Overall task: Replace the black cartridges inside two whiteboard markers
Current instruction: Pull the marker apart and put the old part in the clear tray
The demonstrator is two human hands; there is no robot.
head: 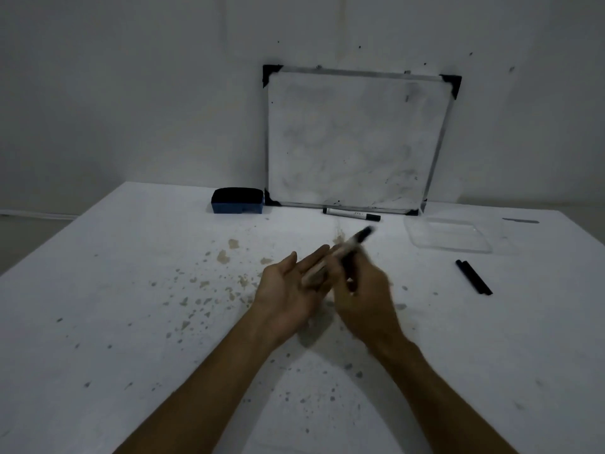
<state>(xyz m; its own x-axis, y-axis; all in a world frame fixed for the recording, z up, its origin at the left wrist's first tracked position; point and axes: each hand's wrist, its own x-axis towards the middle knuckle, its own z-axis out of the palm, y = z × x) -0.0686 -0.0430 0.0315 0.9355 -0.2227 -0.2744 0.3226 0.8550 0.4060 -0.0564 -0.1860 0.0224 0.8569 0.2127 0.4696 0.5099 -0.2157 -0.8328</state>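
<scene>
My right hand [366, 290] grips a white whiteboard marker [355, 241] with a black end that points up and away; the marker is blurred by motion. My left hand [291, 286] lies palm up beside it with fingers spread, and the marker's lower part rests across its fingers. A second marker [351, 214], white with black ends, lies flat in front of the whiteboard. Two black cartridges [473, 277] lie side by side on the table at the right.
A small whiteboard [353, 139] leans on the wall at the back. A blue eraser [237, 200] sits to its left. A clear plastic tray [448, 235] lies at the right rear. The white table [131, 290] is stained with brown and grey spots.
</scene>
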